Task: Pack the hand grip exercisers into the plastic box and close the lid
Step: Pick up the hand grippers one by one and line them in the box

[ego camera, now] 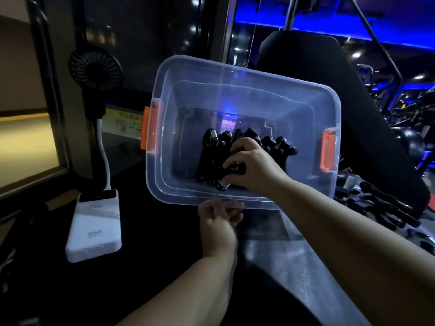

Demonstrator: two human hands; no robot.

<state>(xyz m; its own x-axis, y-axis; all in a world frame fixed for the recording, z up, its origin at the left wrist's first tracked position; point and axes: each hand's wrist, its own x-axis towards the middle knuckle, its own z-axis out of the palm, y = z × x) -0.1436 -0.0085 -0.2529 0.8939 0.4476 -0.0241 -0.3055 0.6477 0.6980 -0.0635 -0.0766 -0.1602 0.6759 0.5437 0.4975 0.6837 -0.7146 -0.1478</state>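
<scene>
Our right hand (253,167) reaches into the clear plastic box (259,90), fingers curled round the handle of one black hand grip exerciser (237,171), which lies on a row of others (270,142) on the box floor. Our left hand (219,220) pinches the box's near rim. Orange latches (328,151) sit at both ends. More exercisers (388,208) lie to the right, a white power bank (94,229) to the left.

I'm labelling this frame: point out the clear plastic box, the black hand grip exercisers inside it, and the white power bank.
Clear plastic box with orange latches (235,74): head view, far rim.
Black hand grip exercisers (211,152): head view, left of the pile.
White rectangular power bank (94,228): head view, top face.
</scene>
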